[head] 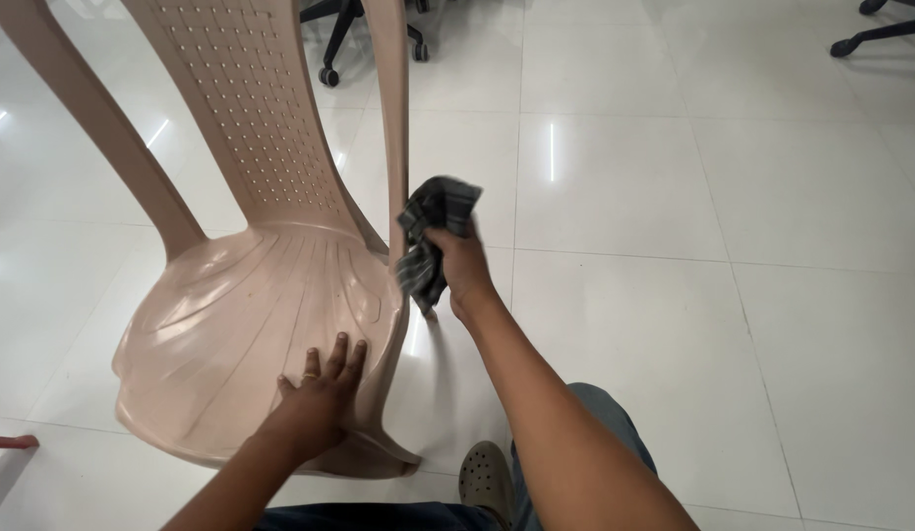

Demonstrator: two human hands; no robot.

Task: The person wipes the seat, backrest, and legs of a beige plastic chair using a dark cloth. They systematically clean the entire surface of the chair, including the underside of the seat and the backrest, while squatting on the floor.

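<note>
Two hands apart: left hand flat on chair, right hand clutching cloth; possible tipping under uneven pressure.

White glossy tiled floor carries it all. A beige plastic chair rests tipped on it, under the left hand. Beyond the right hand, wheeled office-chair bases stand on the tiles.

The left hand is pressing flat on the chair seat. The right hand is gripping a cloth against the chair's right leg.
</note>
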